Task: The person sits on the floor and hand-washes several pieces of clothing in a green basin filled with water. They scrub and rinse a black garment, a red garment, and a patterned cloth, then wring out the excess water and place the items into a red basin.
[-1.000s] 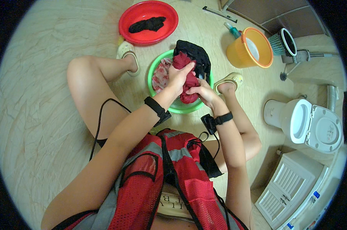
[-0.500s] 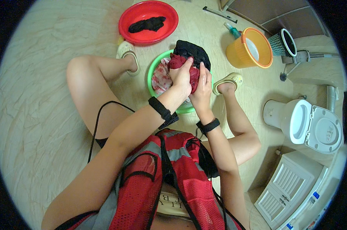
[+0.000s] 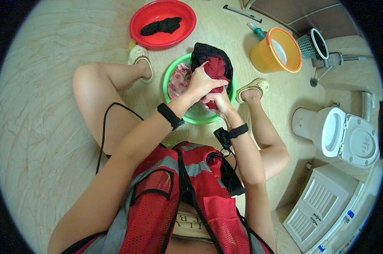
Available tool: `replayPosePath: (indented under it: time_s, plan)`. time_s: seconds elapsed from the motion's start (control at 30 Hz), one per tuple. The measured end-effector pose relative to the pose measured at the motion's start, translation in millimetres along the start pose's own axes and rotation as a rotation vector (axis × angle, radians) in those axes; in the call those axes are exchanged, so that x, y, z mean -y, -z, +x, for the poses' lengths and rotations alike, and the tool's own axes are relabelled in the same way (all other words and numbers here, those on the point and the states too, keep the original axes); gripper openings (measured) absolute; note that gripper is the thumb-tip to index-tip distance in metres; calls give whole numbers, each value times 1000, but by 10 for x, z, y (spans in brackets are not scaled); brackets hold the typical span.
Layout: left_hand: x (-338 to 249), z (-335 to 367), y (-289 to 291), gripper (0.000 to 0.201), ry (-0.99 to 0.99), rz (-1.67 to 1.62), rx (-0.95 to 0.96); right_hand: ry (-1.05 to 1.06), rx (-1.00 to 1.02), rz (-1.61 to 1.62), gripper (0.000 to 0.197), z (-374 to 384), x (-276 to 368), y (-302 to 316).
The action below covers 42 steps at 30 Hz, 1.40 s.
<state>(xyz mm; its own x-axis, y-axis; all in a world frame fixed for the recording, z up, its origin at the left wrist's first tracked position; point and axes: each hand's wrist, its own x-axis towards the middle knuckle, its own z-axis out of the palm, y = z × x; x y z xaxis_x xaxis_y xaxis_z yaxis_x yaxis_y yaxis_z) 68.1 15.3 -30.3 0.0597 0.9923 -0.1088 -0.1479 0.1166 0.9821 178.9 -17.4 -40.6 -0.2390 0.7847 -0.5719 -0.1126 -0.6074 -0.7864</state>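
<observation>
Both my hands grip a bunched dark red cloth [image 3: 215, 67] above a green basin [image 3: 167, 73] between my feet. My left hand [image 3: 202, 83] wraps round its upper part, thumb and fingers closed on it. Lower and to the right, my right hand [image 3: 220, 101] is closed round the cloth's other end. Inside the basin lies a white and red patterned cloth [image 3: 180, 80] on the left. A black cloth [image 3: 203, 51] hangs over the far rim. Water with some suds shows below my hands. What else lies in the basin is hidden by them.
A red basin [image 3: 136, 31] holding a black cloth [image 3: 162, 26] stands far left. To the far right are an orange bucket [image 3: 259, 55], a green bottle [image 3: 256, 30] and a slatted bin [image 3: 305, 44]. A toilet [image 3: 323, 131] and white cabinet [image 3: 316, 203] line the right side.
My hands have turned from side by side to one above the other on the red cloth. The cloth now stretches upward past my left hand, and my right hand has moved lower.
</observation>
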Motion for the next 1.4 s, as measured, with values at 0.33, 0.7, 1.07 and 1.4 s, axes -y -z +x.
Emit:
replayPosePath:
  time_s: [0.33,0.7,1.07,1.4]
  plan:
    - [-135,25,45,42,195,-291,322,-274,377,149,26,38,-3,228]
    - [-71,47,-41,31,109,-154,-44,138,36,-248,77,-168,103,76]
    - [130,185,-278,30,-3,-23,-489,709,-581,-598,47,-118,65,-236]
    - [8,114,-145,37,-163,186,-259,29,-157,-83,16,-126,162,-190]
